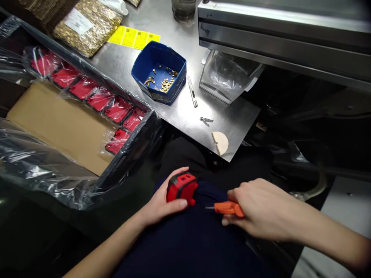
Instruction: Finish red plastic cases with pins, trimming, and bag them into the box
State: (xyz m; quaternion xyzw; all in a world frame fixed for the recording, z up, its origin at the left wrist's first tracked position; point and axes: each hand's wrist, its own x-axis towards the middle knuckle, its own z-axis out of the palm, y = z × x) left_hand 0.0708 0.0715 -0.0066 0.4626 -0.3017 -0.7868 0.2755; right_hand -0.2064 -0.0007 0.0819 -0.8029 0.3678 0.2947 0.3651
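In my left hand (171, 197) is a red and black plastic housing (183, 189), held above my lap with the thumb along its near side. Holes show in its upper red face, and a small red nub sticks out at its lower right. My right hand (252, 206) is wrapped round an orange-handled tool (227, 208) with a thin metal tip. The tip points left at the housing, with a gap between them. My fingers hide part of the handle, so the tool's exact kind does not show.
Left stands a plastic-lined crate (127, 154) with red parts (82, 88) and cardboard (58, 119). On the metal table (185, 116) are a blue bin (159, 73) of brass pieces, a cutter knife (192, 92), nail clippers (206, 121) and a pale half-disc (220, 143). A metal beam (284, 42) juts in at upper right.
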